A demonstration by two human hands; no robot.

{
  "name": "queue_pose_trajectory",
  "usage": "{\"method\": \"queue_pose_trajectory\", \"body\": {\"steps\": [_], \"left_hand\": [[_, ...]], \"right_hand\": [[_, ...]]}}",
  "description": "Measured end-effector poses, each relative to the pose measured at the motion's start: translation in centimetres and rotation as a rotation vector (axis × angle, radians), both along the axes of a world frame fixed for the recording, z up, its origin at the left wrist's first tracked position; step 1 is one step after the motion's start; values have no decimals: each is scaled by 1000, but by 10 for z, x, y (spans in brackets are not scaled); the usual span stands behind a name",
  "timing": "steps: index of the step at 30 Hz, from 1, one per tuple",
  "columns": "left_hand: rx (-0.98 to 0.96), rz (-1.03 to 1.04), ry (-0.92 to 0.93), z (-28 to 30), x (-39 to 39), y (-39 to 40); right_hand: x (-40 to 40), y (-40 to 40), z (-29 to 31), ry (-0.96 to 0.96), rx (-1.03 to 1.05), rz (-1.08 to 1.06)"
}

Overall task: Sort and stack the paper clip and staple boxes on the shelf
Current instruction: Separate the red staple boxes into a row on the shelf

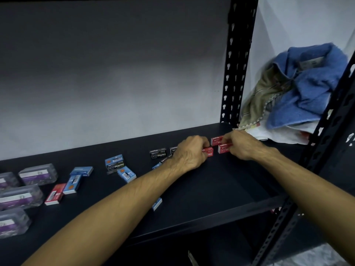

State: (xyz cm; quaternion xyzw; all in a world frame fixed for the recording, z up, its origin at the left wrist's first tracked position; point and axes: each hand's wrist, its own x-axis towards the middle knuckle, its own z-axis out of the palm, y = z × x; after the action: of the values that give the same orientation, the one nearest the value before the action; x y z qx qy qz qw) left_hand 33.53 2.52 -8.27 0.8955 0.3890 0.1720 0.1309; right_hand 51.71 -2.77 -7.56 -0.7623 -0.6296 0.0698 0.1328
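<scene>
Both hands work at the far right of the shelf (221, 179), among the red staple boxes (216, 140). The left hand (189, 153) curls its fingers on one red box (209, 151); the right hand (240, 144) pinches another red box (223, 149). These two boxes lie just beside each other, long axis left to right. One more red box (54, 194) lies far left, nearer the left arm, pointing near to far.

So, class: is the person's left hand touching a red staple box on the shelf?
Touching. The head view shows the left hand with its fingers curled onto the red staple box, no gap between them.
</scene>
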Motion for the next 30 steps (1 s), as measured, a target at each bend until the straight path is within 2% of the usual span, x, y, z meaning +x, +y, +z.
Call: {"method": "queue_pose_trajectory", "body": {"steps": [9,15,21,30], "left_hand": [[60,-51,-130,10,-31,-3],[33,-46,-169,23,-66,-5],[14,36,-201,25,-110,-7],[-37,165,-156,22,-190,-2]], "right_hand": [[-3,-5,18,-89,45,-57],[-28,-7,34,-141,109,-64],[-74,-9,41,-114,160,-13],[-144,-7,29,-101,167,131]]}}
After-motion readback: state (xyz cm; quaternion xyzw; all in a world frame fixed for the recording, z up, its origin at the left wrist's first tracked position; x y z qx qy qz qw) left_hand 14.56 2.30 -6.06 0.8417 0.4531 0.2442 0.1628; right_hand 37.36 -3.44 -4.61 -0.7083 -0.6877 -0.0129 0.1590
